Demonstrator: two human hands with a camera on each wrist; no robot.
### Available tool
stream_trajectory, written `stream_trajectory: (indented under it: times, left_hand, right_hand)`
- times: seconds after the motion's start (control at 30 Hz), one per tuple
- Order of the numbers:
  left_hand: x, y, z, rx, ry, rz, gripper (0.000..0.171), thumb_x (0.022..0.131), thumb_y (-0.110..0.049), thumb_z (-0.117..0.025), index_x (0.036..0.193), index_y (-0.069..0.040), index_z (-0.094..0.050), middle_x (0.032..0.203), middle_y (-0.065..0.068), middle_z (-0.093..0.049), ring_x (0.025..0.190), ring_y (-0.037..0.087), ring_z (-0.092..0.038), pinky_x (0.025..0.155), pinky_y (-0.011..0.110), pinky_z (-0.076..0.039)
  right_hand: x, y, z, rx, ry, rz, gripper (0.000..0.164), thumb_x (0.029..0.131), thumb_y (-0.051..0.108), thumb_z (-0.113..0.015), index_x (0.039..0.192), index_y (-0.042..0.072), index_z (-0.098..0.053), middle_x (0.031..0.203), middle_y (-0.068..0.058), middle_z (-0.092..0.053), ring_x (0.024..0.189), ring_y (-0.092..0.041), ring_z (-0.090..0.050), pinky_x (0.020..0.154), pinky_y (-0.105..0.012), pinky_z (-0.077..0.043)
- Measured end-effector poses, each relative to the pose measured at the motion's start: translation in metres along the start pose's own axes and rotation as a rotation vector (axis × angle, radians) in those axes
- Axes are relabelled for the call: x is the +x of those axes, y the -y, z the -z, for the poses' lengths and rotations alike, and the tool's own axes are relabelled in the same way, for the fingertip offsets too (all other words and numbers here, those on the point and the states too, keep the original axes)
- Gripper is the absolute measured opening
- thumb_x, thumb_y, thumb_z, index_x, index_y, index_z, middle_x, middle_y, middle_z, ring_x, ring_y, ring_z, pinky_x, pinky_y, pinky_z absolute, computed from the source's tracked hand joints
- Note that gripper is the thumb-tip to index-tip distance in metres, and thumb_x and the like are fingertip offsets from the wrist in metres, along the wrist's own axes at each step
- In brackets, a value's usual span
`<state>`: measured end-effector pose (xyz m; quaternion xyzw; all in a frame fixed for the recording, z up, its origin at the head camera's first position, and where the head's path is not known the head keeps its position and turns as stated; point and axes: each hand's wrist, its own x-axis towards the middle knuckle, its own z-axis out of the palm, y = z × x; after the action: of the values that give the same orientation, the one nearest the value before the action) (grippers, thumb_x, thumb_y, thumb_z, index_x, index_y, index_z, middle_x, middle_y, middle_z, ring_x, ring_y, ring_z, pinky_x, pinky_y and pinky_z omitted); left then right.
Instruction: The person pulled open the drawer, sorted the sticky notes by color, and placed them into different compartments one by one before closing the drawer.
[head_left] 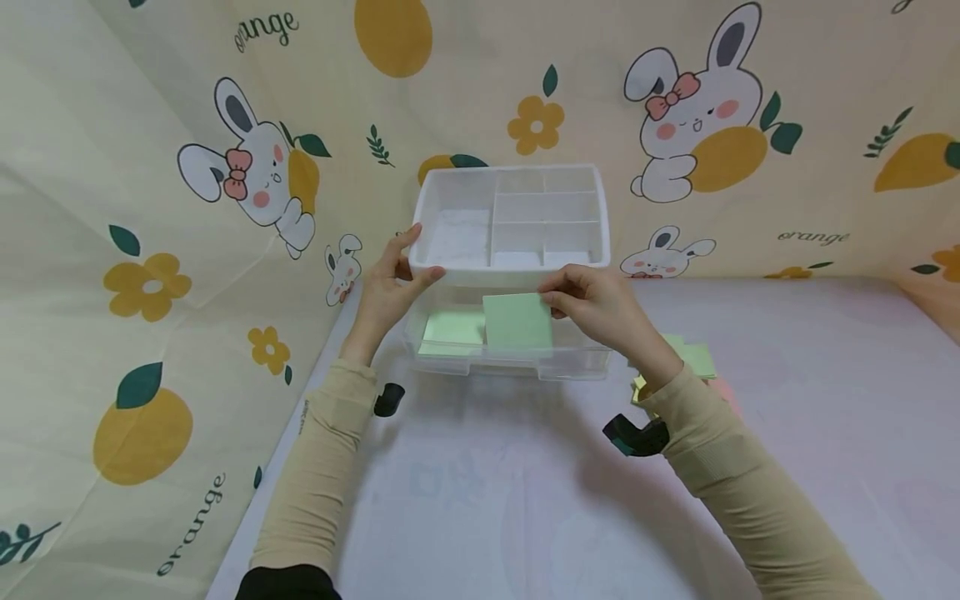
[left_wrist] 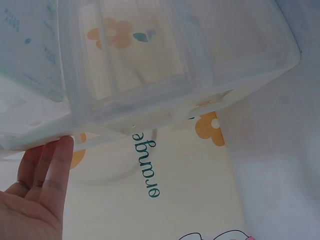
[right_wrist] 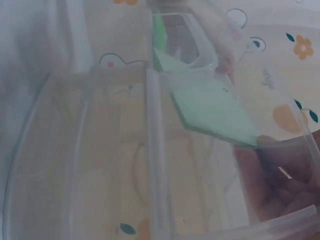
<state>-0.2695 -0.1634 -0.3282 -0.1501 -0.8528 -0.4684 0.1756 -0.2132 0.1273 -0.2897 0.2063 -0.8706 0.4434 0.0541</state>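
My left hand [head_left: 386,287] grips the left front corner of a white compartment tray [head_left: 453,237], which is tilted up at the back of a clear plastic box [head_left: 510,364]. In the left wrist view, fingers [left_wrist: 57,170] touch the edge of the clear plastic. Between thumb and fingers, my right hand [head_left: 600,308] pinches the right edge of a light green sticky note pad [head_left: 517,321] over the box's lower section. Another green pad [head_left: 452,327] lies inside, to the left. The right wrist view shows the held pad [right_wrist: 215,110] through transparent walls.
More green sticky notes [head_left: 699,360] lie on the white table [head_left: 480,500] to the right, with yellow and pink pieces partly hidden by my right forearm. A rabbit-and-orange patterned cloth [head_left: 465,108] rises behind the box and along the left.
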Motion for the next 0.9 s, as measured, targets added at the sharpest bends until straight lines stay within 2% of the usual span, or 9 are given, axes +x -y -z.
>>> stream_trajectory:
  times: [0.13,0.3,0.57,0.9]
  left_hand:
    - [-0.0004,-0.0002,0.0004,-0.001,-0.009,0.001,0.071,0.075,-0.058,-0.065,0.138,-0.042,-0.037,0.083,0.013,-0.058,0.075,0.019,-0.051,0.070,0.029,-0.041]
    - [-0.0012,-0.0019,0.0008,0.004,-0.011,0.016,0.073,0.073,-0.061,-0.064,0.138,-0.042,-0.037,0.085,0.013,-0.059,0.076,0.020,-0.051,0.071,0.029,-0.041]
    - [-0.0003,-0.0014,-0.0002,0.013,-0.009,0.015,0.075,0.073,-0.064,-0.063,0.139,-0.042,-0.036,0.086,0.014,-0.058,0.077,0.021,-0.051,0.071,0.029,-0.040]
    - [0.0006,0.0000,-0.0015,0.021,-0.004,0.017,0.073,0.074,-0.063,-0.063,0.139,-0.044,-0.035,0.086,0.013,-0.058,0.078,0.021,-0.051,0.072,0.029,-0.040]
  right_hand:
    - [0.0018,0.0023,-0.0009,-0.066,0.031,-0.014,0.011,0.090,0.011,-0.061,0.096,0.006,-0.068,0.085,-0.010,-0.069,0.073,-0.019,-0.063,0.065,-0.022,-0.049]
    - [0.0026,0.0028,-0.0017,-0.135,0.056,0.022,0.010,0.088,0.008,-0.061,0.095,0.006,-0.069,0.088,-0.010,-0.069,0.077,-0.020,-0.062,0.069,-0.028,-0.049]
    - [0.0024,0.0017,-0.0045,-0.227,0.031,0.088,0.010,0.088,0.011,-0.062,0.091,0.006,-0.071,0.085,-0.008,-0.069,0.076,-0.018,-0.059,0.070,-0.031,-0.047]
    - [-0.0005,0.0016,-0.0049,-0.260,-0.013,0.114,0.012,0.089,0.014,-0.062,0.089,0.007,-0.072,0.083,-0.007,-0.069,0.073,-0.017,-0.056,0.066,-0.030,-0.044]
